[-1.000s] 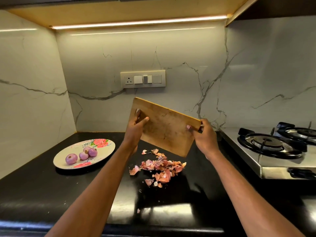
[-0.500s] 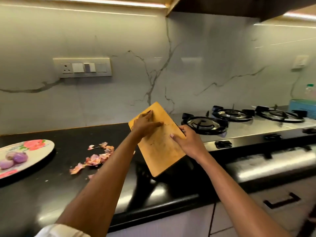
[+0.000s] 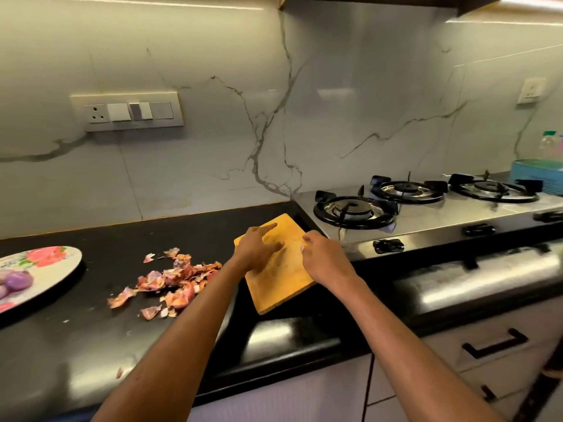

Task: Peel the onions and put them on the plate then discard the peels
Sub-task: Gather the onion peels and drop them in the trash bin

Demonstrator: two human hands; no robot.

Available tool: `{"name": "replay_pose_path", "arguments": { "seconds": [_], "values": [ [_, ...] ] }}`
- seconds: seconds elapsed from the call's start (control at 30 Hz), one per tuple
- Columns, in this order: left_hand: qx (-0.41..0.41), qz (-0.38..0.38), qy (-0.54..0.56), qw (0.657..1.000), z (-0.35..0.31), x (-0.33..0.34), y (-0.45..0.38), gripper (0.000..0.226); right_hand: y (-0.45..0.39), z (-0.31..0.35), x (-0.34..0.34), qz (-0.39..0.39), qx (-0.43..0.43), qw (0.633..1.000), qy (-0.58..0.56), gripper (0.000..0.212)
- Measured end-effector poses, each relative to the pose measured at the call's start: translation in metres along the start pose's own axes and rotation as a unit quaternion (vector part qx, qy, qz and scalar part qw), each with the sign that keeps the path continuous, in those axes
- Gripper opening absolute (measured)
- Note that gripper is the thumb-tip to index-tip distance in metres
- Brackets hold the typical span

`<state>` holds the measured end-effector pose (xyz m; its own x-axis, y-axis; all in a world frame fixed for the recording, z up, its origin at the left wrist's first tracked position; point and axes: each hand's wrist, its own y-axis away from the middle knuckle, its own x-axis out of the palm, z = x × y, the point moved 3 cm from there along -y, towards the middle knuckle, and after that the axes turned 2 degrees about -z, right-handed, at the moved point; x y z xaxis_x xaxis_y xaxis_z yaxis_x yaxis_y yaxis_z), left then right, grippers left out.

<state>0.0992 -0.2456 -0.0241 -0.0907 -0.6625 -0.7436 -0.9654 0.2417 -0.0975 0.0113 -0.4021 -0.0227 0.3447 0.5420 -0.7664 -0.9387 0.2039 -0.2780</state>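
Observation:
A wooden cutting board (image 3: 281,289) lies on the black counter (image 3: 76,339), just left of the stove. My left hand (image 3: 256,248) rests flat on the board's top with fingers spread. My right hand (image 3: 326,260) grips the board's right edge with curled fingers. A loose pile of reddish onion peels (image 3: 176,278) sits on the counter to the left of the board. At the far left edge stands a flowered plate (image 3: 54,263) with peeled purple onions (image 3: 18,280) on it, partly cut off by the frame.
A steel gas stove (image 3: 426,220) with three burners fills the counter's right side. A blue stack of plates (image 3: 536,178) and a bottle stand at the far right. Drawers with a black handle (image 3: 495,345) are below. A socket panel (image 3: 128,112) is on the marble wall.
The board, held tilted in the air above the peels, has moved right and down onto the counter beside the stove. My left hand now lies flat on it. The view has swung right.

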Motion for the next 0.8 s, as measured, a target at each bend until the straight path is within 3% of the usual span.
{"name": "replay_pose_path", "arguments": {
  "seconds": [0.13,0.37,0.57,0.8],
  "values": [
    [0.021,-0.001,-0.071,0.997,0.015,0.009,0.013,0.056,0.006,0.006,0.021,0.019,0.003,0.999,0.049,0.038],
    [0.039,-0.022,-0.057,0.997,0.021,0.010,0.019,0.046,0.001,0.014,0.031,0.007,-0.033,0.988,0.150,0.040],
    [0.052,-0.034,-0.072,0.996,0.018,0.013,0.018,0.038,-0.004,0.026,0.043,0.045,-0.067,0.989,0.126,0.040],
    [0.072,-0.048,-0.047,0.995,0.011,0.012,0.021,0.032,-0.010,0.027,0.046,0.040,-0.068,0.988,0.132,0.038]
  ]
}}
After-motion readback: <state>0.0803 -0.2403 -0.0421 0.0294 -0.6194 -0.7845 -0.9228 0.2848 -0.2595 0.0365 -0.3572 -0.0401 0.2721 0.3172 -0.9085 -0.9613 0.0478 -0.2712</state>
